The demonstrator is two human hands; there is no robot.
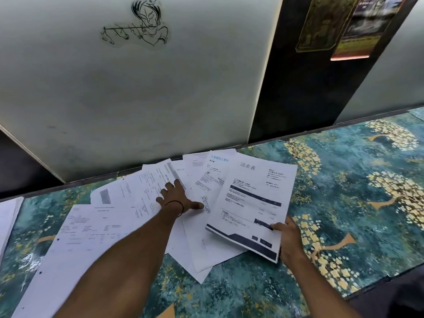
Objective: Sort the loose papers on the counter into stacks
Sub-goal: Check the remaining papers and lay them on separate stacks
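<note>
Two-handed sorting: pins loose papers (128, 198) under flat, spread left hand (177, 198), pinches invoice (252, 203) by five-o'clock corner in right hand (290, 239); next calls for lifting it clear.

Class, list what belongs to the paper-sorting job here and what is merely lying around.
Job: loose papers, dark-banded invoice, pile at left edge, left hand, right hand, counter.
Around: flute-player drawing, wall posters.

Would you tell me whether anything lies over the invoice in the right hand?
Nothing visible does: the invoice lies topmost on the papers, the right hand grips its corner, and the left hand presses papers beside it.
</note>
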